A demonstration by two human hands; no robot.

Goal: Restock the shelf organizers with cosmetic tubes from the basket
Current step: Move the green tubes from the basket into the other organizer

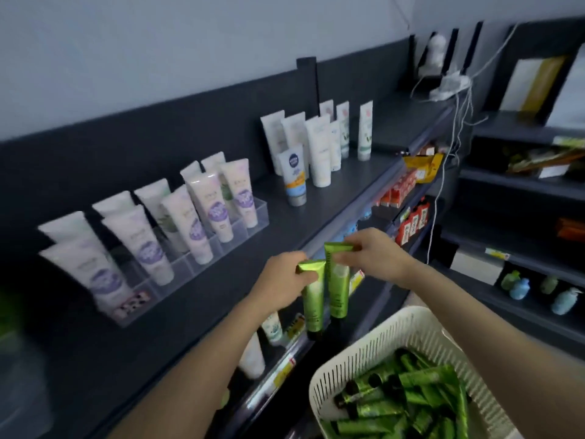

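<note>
Down in the bottom right corner sits a white slotted basket, loaded with a jumble of green tubes with dark caps. Just above it, the left hand is clamped round the crimped top of one green tube, and the right hand pinches the top of a second green tube right beside it, both hanging cap-down over the front edge of the dark shelf. Further back on that shelf there's a clear organizer with whitish tubes bearing purple labels standing in its slots, and a separate bunch of white tubes standing loose further right.
</note>
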